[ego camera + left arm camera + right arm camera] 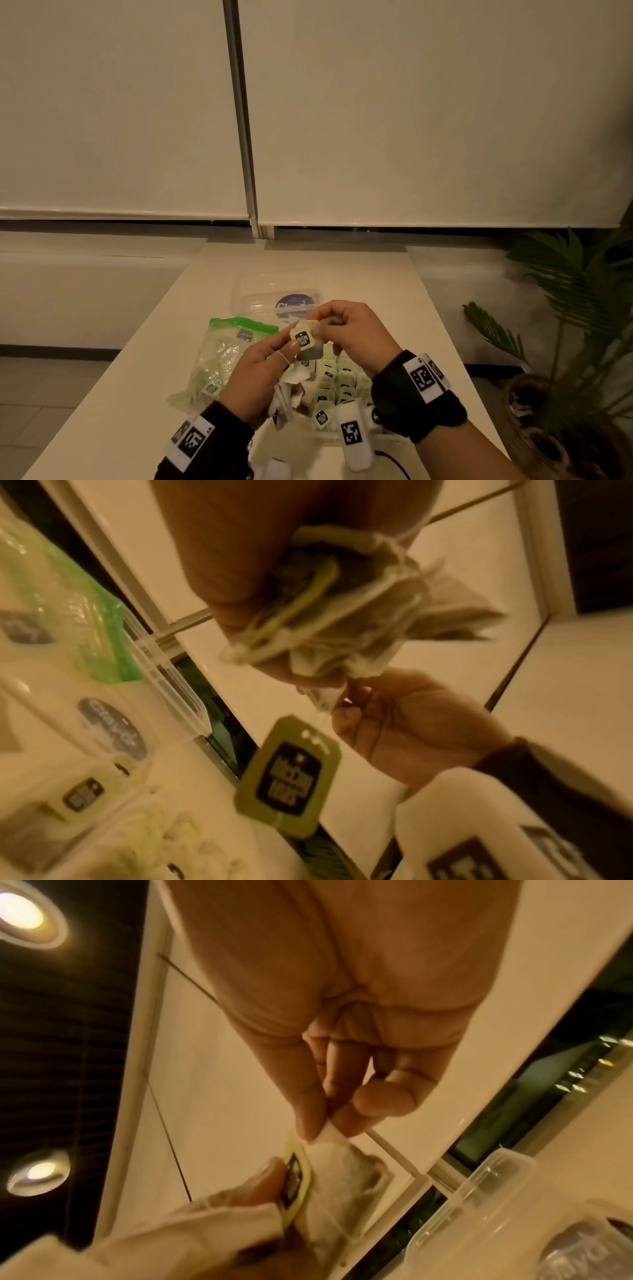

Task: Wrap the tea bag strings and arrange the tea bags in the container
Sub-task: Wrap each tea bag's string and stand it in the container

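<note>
One tea bag [310, 346] with a green tag [302, 337] is held up between both hands above the clear container [327, 438], which holds rows of wrapped tea bags [339, 380]. My right hand [325, 325] pinches the bag's top corner [327, 1130] between thumb and fingers. My left hand [291, 344] presses its thumb [267, 1177] on the tag [294, 1183] and grips a bundle of loose tea bags [342, 615] in its palm. In the left wrist view the tag [291, 775] hangs below the right hand [342, 704].
The container's clear lid [277, 298] lies behind the hands. A green-topped plastic bag [222, 356] with more tea bags lies to the left. A potted plant [582, 308] stands off the table's right edge. A black cable [394, 462] runs near the front.
</note>
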`<state>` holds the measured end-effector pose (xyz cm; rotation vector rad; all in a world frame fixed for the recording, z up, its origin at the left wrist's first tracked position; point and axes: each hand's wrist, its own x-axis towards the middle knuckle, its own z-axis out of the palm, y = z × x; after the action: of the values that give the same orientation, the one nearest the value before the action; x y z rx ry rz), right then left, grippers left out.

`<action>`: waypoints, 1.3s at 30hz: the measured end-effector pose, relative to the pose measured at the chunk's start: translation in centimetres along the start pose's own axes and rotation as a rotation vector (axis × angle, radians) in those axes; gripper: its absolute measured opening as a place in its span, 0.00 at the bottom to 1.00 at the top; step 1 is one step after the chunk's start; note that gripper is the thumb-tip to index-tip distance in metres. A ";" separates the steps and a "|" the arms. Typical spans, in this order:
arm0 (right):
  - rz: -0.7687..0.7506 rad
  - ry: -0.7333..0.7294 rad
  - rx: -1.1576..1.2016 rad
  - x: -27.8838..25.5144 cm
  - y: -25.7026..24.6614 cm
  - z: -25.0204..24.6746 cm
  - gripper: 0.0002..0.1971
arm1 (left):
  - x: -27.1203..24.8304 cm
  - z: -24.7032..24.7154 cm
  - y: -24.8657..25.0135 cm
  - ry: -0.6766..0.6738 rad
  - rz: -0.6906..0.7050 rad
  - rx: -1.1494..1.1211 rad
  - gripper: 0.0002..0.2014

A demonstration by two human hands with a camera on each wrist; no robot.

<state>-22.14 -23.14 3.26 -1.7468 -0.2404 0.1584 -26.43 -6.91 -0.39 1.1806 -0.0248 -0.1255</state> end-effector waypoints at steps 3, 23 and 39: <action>-0.022 -0.028 -0.129 0.1 0.3 0.4 0.05 | 0.5 -0.3 -0.8 0.082 0.098 0.309 0.12; -0.056 -0.069 -0.056 1.3 1.2 1.7 0.09 | 2.3 -1.7 -1.4 0.147 0.176 0.561 0.08; 0.086 -0.357 -0.812 7.8 5.7 2.4 0.09 | 1.2 -5.2 -4.0 0.240 -0.123 0.613 0.16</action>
<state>-14.73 -19.95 -2.60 -2.5325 -0.5433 0.4881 -25.17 -3.73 -6.13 1.8042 0.2362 -0.0845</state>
